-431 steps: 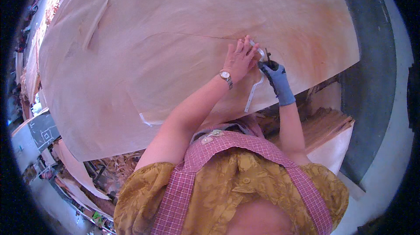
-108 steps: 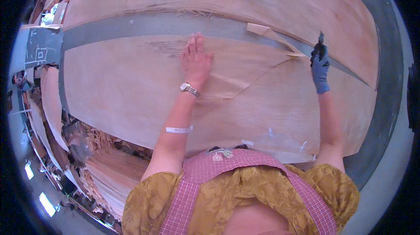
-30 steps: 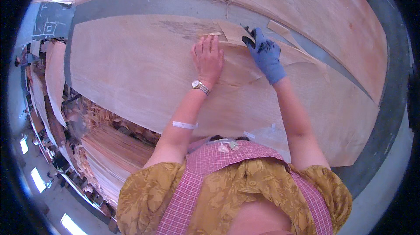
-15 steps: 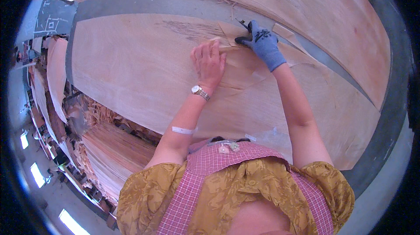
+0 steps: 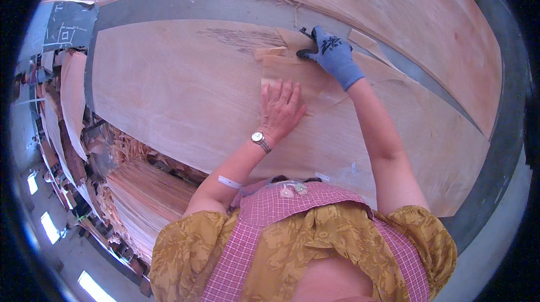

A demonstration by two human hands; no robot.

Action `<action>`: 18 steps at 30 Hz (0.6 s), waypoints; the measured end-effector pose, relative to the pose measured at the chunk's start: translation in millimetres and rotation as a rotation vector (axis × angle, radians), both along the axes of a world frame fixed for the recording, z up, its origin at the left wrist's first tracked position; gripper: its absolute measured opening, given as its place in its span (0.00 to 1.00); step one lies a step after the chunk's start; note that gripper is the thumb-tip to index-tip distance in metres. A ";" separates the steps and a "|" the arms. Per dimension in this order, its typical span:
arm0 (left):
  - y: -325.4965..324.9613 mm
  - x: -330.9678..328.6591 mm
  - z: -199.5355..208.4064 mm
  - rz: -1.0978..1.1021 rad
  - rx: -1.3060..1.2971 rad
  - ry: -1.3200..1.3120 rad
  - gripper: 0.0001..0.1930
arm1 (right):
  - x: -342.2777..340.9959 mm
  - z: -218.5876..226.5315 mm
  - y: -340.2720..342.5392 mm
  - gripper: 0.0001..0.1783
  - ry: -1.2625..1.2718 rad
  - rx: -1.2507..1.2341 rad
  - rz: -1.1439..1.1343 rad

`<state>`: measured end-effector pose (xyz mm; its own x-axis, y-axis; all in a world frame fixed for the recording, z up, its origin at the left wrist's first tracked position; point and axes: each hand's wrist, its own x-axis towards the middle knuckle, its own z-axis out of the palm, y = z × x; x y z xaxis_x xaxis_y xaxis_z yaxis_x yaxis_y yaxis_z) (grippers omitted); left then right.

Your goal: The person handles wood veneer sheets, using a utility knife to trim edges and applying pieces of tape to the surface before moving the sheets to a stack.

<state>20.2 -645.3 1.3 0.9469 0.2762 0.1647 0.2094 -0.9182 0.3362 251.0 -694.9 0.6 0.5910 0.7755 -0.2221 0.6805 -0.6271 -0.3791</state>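
Note:
My bare left hand [image 5: 281,109] lies flat with fingers spread on a thin brown veneer patch [image 5: 306,80]. The patch rests on a large pale wood veneer sheet [image 5: 169,77]. Past my fingertips, a small loose veneer strip [image 5: 269,53] lies at the patch's far left corner. My right hand [image 5: 334,54], in a blue glove with dark fingertips, is closed around a small dark tool [image 5: 306,32] at the sheet's far edge. Only the tool's thin tip shows, so its exact kind is unclear. The thumb rests near the patch's far edge.
Another large veneer sheet [image 5: 405,26] lies beyond a grey strip of table [image 5: 169,8]. A torn veneer piece [image 5: 368,46] sits right of the glove. Stacked veneer [image 5: 146,189] with ragged edges stands at the lower left. Chalk marks show on a grey surface [image 5: 66,23] at far left.
My left hand has moved back toward me from the patch's far left corner and now lies flat, uncovering the small strip. My right hand has shifted slightly left with the tool.

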 end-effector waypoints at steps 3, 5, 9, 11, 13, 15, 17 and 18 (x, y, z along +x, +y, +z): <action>3.2 4.0 3.1 -0.008 -0.035 0.000 0.29 | 0.4 -0.5 1.5 0.39 0.017 0.015 0.004; 6.5 11.4 5.8 -0.019 -0.076 0.025 0.28 | 1.7 -7.5 -1.1 0.37 -0.023 0.074 0.016; 21.7 24.8 -2.5 0.107 -0.109 -0.044 0.26 | 1.5 -4.3 -13.0 0.25 -0.081 0.237 0.019; 35.0 36.8 9.2 0.220 -0.149 -0.078 0.25 | -7.3 11.7 -24.3 0.19 -0.059 0.185 0.051; 43.4 40.1 4.9 0.230 -0.235 -0.177 0.25 | -30.3 39.6 -40.7 0.13 -0.038 0.016 0.138; 45.3 44.6 2.1 0.228 -0.287 -0.251 0.25 | -49.5 27.0 -45.7 0.12 -0.076 0.037 0.185; 45.7 48.7 0.0 0.222 -0.303 -0.299 0.25 | -64.3 25.3 -40.7 0.12 -0.076 -0.042 0.171; 46.0 51.2 0.1 0.217 -0.301 -0.295 0.25 | -67.9 19.9 -38.3 0.11 -0.110 -0.030 0.170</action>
<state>71.4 -599.3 1.4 0.7868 0.5391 0.3005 0.2407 -0.7164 0.6549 183.1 -733.2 20.4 0.4738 0.8603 -0.1881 0.8140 -0.5093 -0.2792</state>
